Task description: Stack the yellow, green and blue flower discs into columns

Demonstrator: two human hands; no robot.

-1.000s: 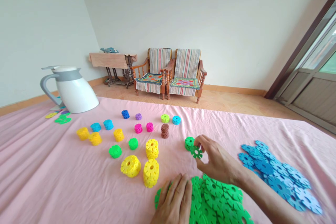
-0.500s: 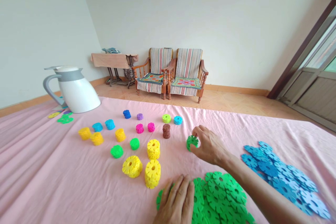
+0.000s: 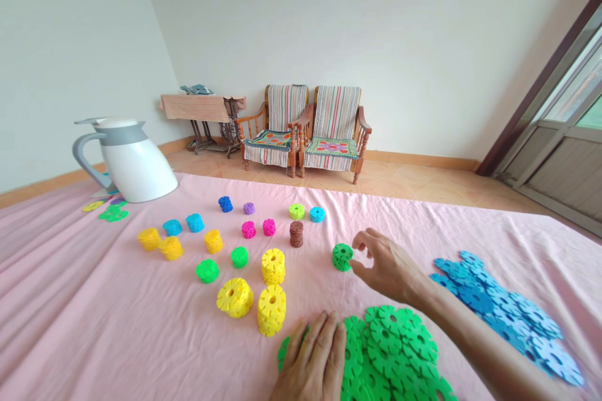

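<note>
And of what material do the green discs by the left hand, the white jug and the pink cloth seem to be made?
Green discs: probably plastic with a low sheen; thin, evenly coloured, with similar cut slots.
White jug: glossy, plastic or painted metal, both possible; its smooth body carries highlights.
Pink cloth: dull fabric, judging by its soft wrinkles.

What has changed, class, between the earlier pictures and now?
The right hand set its green disc onto the green stack beside it, let go and drew slightly rightward. The left hand stayed on the green pile; the yellow stacks and jug stayed put.
</note>
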